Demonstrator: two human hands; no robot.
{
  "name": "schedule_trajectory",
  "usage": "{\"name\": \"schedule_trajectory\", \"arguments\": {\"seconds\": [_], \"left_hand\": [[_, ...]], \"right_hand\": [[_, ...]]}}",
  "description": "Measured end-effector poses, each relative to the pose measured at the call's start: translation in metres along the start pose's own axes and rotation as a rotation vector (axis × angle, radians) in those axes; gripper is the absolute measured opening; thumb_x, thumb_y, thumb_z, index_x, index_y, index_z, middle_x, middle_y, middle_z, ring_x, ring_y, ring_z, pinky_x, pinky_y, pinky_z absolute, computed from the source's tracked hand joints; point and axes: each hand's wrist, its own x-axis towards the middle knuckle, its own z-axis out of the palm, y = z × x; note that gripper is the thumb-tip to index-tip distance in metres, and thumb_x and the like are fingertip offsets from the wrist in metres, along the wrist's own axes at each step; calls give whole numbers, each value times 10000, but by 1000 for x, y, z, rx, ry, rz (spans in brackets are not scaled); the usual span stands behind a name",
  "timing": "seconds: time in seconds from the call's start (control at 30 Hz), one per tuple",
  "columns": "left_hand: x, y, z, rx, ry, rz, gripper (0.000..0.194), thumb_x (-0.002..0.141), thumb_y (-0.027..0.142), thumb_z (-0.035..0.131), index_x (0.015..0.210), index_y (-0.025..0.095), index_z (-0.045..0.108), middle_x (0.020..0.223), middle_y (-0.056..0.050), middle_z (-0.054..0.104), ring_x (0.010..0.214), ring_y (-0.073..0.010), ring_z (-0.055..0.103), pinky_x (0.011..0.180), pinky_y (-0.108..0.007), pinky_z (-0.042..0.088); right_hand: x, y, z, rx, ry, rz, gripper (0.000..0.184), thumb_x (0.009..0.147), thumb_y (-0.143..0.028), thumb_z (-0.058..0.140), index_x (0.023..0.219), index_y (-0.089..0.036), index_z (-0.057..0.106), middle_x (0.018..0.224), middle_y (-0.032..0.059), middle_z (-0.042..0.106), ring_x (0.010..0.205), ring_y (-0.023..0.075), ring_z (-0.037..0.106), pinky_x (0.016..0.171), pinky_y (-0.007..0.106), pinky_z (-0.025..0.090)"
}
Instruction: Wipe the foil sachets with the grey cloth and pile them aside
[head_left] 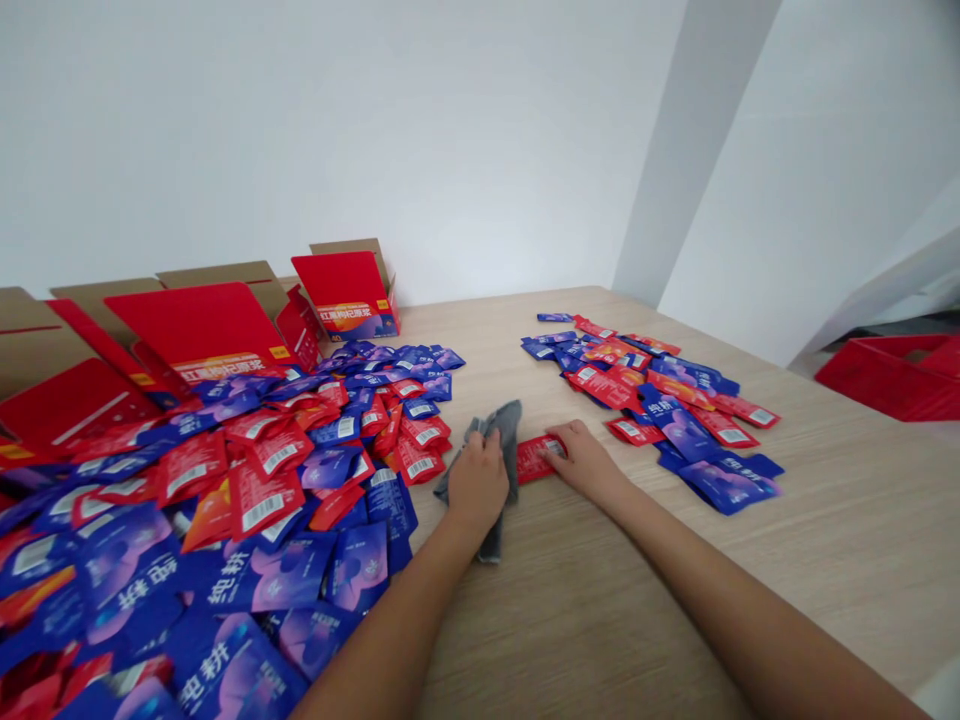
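Bunched under my left hand (478,480) is a grey cloth (508,425), and my fingers are closed on it. A red sachet (531,458) lies flat on the table, its left end beside or under the cloth. My right hand (583,457) pinches the sachet's right end between thumb and fingers. To the left spreads a large heap of blue and red sachets (277,460). A smaller, looser pile of blue and red sachets (679,420) lies to the right of my right hand.
Open red cartons (217,325) stand along the back left, with one more carton (349,290) near the wall. A white wall (480,140) rises behind the wooden table (495,340). A red box (892,375) sits beyond the table's right edge.
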Motion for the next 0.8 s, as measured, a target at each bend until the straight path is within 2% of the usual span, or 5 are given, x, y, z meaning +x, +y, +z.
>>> {"name": "schedule_trajectory", "arguments": {"seconds": [0.17, 0.3, 0.47, 0.67, 0.8], "left_hand": [[-8, 22, 3, 3, -91, 219, 439, 868, 139, 445, 1300, 195, 488, 1128, -96, 573, 973, -194, 580, 776, -248, 483], [-3, 14, -1, 40, -107, 151, 430, 864, 90, 385, 1276, 127, 502, 1108, -147, 566, 943, -226, 590, 756, -297, 496], [-8, 17, -1, 50, -123, 184, 448, 859, 93, 408, 1300, 139, 473, 1115, -132, 560, 974, -215, 574, 785, -282, 485], [-2, 12, 3, 54, -104, 176, 452, 861, 78, 387, 1305, 116, 462, 1159, -157, 541, 992, -231, 563, 801, -303, 482], [-2, 10, 2, 37, -97, 166, 444, 873, 83, 374, 1307, 124, 457, 1129, -154, 546, 1002, -239, 561, 793, -313, 484]], "right_hand": [[8, 4, -5, 227, -96, 134, 243, 763, -154, 527, 981, -113, 627, 857, 75, 646, 803, 176, 582, 716, 269, 445], [9, 9, -6, 529, -198, 242, 291, 738, -178, 561, 1018, -125, 618, 777, 16, 651, 673, 139, 580, 614, 241, 445], [9, 10, -6, 677, -305, 185, 116, 685, -173, 582, 770, -162, 659, 589, -36, 617, 561, 124, 545, 537, 223, 412], [5, 13, -25, 820, -446, 267, 387, 666, -172, 619, 1051, -150, 576, 554, -74, 558, 448, 77, 476, 431, 190, 331], [3, 14, -30, 832, -541, 192, 357, 655, -155, 592, 1011, -160, 564, 543, -90, 532, 443, 69, 452, 443, 188, 332]]}}
